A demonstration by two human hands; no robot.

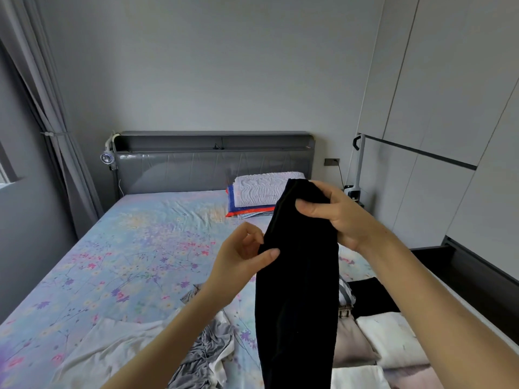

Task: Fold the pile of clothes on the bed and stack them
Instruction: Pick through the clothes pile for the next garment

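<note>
Black garment [297,290]: you are holding it up over the bed [126,248], and it is hanging lengthwise in front of you.
Right hand [334,217]: you are gripping the top end, fingers curled round the bunched cloth.
Left hand [241,262]: you are pinching the left edge lower down, thumb against fingers.
Loose grey and white clothes [207,349] are lying crumpled on the floral sheet under your left arm.
Folded pieces [387,338] in white, beige and black are lying at the bed's right edge.
A white pillow [261,189] is sitting near the headboard.
</note>
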